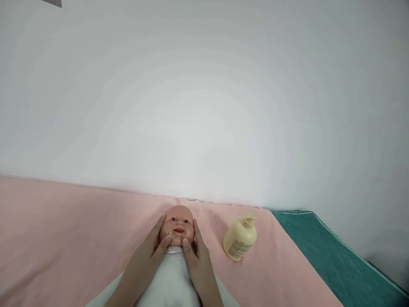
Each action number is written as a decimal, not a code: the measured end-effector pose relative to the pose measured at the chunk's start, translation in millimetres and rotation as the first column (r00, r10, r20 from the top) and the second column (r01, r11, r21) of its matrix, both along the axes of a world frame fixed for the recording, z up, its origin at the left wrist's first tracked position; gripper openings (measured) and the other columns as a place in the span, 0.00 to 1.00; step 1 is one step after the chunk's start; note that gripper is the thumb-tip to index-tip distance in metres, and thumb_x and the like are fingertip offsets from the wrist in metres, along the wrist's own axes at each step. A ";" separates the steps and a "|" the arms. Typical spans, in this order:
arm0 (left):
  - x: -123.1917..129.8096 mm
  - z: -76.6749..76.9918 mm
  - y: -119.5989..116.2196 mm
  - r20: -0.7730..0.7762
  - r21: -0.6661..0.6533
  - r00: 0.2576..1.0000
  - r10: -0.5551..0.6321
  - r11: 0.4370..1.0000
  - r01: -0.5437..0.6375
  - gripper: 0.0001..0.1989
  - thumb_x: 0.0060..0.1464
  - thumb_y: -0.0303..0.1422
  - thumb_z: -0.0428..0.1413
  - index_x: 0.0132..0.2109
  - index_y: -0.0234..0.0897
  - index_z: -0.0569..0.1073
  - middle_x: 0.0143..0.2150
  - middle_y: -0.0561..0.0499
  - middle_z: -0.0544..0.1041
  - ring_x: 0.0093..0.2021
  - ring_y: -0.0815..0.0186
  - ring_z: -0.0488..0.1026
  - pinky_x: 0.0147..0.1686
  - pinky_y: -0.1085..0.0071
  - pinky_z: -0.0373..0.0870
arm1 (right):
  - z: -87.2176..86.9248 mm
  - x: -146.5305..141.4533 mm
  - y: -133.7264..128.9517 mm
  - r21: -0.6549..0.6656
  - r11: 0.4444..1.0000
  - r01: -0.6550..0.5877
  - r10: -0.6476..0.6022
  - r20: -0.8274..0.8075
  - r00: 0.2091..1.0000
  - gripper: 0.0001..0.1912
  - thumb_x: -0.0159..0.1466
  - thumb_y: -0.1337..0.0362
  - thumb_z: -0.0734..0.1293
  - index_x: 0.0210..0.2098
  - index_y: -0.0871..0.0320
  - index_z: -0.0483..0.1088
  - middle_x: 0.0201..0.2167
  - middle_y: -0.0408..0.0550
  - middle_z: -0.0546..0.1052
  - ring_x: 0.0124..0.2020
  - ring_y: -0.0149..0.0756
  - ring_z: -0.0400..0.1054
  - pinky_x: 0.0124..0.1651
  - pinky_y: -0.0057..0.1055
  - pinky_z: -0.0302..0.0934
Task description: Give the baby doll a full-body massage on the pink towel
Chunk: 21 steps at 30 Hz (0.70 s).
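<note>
A baby doll (179, 219) with a bald head and a white garment (171, 279) lies face up in front of me. My left hand (151, 247) cups the left side of its head, the thumb resting by the chin. On the other side, my right hand (198, 251) holds the head the same way, its thumb also near the chin. The doll's body is white-clothed and partly covered by my forearms. To the right of my right hand stands a pale yellow pump bottle (240, 238) with printed text on its side.
Pink cloth (79, 238) spreads under the doll and bottle. At the right, a green quilted cover (332, 251) shows beyond the cloth's edge. A plain pale wall (204, 106) rises close behind the doll's head.
</note>
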<state>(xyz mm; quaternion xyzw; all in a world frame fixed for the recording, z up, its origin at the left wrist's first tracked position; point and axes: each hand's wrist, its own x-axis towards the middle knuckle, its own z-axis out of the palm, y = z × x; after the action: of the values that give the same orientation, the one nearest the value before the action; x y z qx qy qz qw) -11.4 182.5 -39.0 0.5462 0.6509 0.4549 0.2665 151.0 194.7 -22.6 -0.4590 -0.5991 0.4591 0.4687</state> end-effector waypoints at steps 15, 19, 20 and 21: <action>1.3 4.4 -1.9 0.025 0.005 0.999 -0.030 1.000 0.030 0.35 0.55 0.44 0.52 0.67 0.38 0.56 0.62 0.42 0.67 0.59 0.51 0.67 0.54 0.58 0.68 | 0.6 -3.0 -3.1 0.026 0.999 0.034 -0.034 0.020 0.999 0.36 0.63 0.58 0.66 0.67 0.57 0.50 0.66 0.47 0.57 0.66 0.42 0.50 0.66 0.38 0.48; 0.9 4.7 -1.1 0.007 -0.005 1.000 -0.030 1.000 0.030 0.34 0.57 0.44 0.49 0.67 0.38 0.54 0.64 0.44 0.64 0.61 0.53 0.64 0.56 0.59 0.65 | 2.0 -0.3 -2.6 0.029 0.999 0.015 -0.016 0.042 0.999 0.34 0.65 0.56 0.63 0.67 0.58 0.49 0.66 0.47 0.55 0.66 0.41 0.49 0.66 0.37 0.46; 0.5 4.8 -0.8 0.006 -0.017 0.999 -0.032 0.999 0.032 0.34 0.57 0.44 0.49 0.67 0.39 0.54 0.65 0.45 0.63 0.62 0.53 0.63 0.57 0.59 0.64 | 2.0 0.3 -2.4 0.030 0.999 0.015 -0.017 0.055 0.998 0.34 0.66 0.56 0.62 0.67 0.58 0.50 0.66 0.47 0.55 0.66 0.41 0.48 0.66 0.37 0.45; 0.0 4.9 -0.6 0.007 -0.033 0.999 -0.032 0.999 0.032 0.33 0.58 0.45 0.48 0.68 0.39 0.54 0.65 0.46 0.63 0.62 0.52 0.63 0.57 0.58 0.63 | 1.9 0.8 -2.3 0.032 0.999 0.016 -0.018 0.068 0.997 0.34 0.66 0.55 0.61 0.67 0.58 0.50 0.66 0.47 0.55 0.67 0.41 0.48 0.67 0.37 0.45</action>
<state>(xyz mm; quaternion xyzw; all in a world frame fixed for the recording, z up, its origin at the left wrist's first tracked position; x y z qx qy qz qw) -11.4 182.0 -34.1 0.5505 0.6487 0.4415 0.2848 151.8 192.3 -20.7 -0.4722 -0.6180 0.4297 0.4587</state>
